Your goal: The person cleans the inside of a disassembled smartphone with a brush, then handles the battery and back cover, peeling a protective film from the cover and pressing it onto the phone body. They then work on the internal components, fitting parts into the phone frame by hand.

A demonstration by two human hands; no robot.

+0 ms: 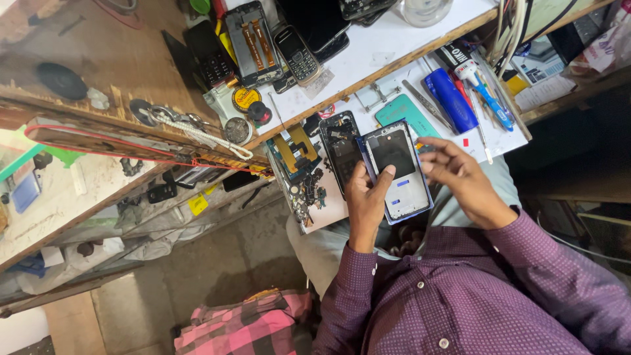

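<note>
My left hand [365,200] grips an opened phone frame [397,172] with a white inner plate and blue rim, thumb lying across its dark upper panel. My right hand [460,176] is at the frame's right edge, fingertips pinched near its top corner; I cannot tell if something small sits between them. A black disassembled phone body [340,148] lies just left of the held frame. A teal phone back cover [407,113] rests on the white sheet beyond it.
The white work sheet [388,49] holds several phones [297,54], a blue-handled tool [452,100], screwdrivers [485,98] and tweezers [426,104]. Small loose parts [307,194] sit at the near left. A wooden counter [105,59] runs left. A pink checked cloth [243,325] lies below.
</note>
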